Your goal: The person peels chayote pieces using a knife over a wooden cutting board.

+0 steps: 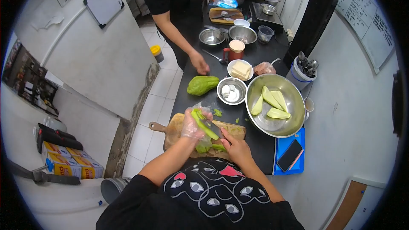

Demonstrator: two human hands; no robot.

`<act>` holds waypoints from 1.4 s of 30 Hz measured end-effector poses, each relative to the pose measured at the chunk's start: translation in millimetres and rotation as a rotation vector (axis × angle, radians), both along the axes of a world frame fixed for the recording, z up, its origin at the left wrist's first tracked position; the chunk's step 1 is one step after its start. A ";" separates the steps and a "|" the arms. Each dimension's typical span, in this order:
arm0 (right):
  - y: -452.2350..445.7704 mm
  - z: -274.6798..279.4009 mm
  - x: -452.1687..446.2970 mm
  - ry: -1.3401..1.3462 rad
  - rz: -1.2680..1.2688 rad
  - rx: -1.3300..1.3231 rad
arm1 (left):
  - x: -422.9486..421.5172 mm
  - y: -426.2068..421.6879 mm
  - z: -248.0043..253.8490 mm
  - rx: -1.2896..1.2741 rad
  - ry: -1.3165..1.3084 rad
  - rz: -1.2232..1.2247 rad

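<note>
The person stands at a dark counter [266, 153], with a wooden cutting board [172, 130] on its near part, the board's handle pointing left. Above the board, the left hand [194, 123], in a clear plastic glove, is curled around a long green vegetable piece [206, 125], which is held tilted, its near end toward the right. The right hand [233, 145] is closed on the handle of a knife [214, 128], whose blade lies close against the piece; whether it is cutting in cannot be told. Green scraps [203, 147] lie on the board beneath. To the right, a phone [290, 155] rests on a blue folder [279, 145]. Farther off on the right, a large metal bowl [294, 98] holds pale green pieces [269, 97]. Left of it stands a smaller metal bowl [219, 95] with white rounded pieces [231, 93] inside, and beside that, farther left, lies a whole green vegetable [202, 85]. Beyond is a white bowl [230, 69] of pale yellow blocks [241, 70], then a red mug [237, 51]. At the far left of the counter, a co-worker in black [172, 0] has one hand [199, 63] near the whole vegetable and the other at a blue-and-clear bag [227, 3].
</note>
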State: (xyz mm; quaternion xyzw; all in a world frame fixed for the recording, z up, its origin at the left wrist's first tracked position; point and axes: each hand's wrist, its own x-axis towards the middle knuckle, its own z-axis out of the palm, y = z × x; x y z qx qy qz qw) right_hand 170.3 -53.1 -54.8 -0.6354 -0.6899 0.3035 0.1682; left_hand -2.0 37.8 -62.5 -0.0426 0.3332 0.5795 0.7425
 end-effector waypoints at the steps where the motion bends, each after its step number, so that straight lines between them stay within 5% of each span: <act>1: 0.3 -0.2 0.4 -0.023 0.004 -0.023 | 2.8 -0.7 -3.0 -0.035 0.010 0.032; 7: -2.9 -7.2 1.1 0.067 -0.026 -0.136 | 11.5 -3.3 -23.5 -0.107 0.046 0.123; 12: -1.0 -27.4 15.7 0.434 -0.020 -0.436 | 13.5 -9.9 -45.8 -0.098 -0.040 0.076; 30: -11.7 -19.8 8.4 0.276 -0.087 -0.258 | 23.1 -15.4 -85.8 -0.079 0.525 -0.177; 32: -13.1 -23.8 6.6 0.273 -0.106 -0.232 | 19.5 -9.6 -142.4 -0.078 0.637 -0.288; 38: -2.8 -71.1 9.5 0.207 -0.112 -0.242 | 31.7 -30.0 -131.9 -0.033 1.169 -0.605; 40: 4.6 -90.2 20.2 0.152 -0.115 -0.280 | 35.3 -29.7 -112.1 -0.066 1.100 -0.628; 42: 7.5 -90.4 29.3 0.187 -0.110 -0.384 | 30.0 -21.1 -97.6 -0.212 0.682 -0.602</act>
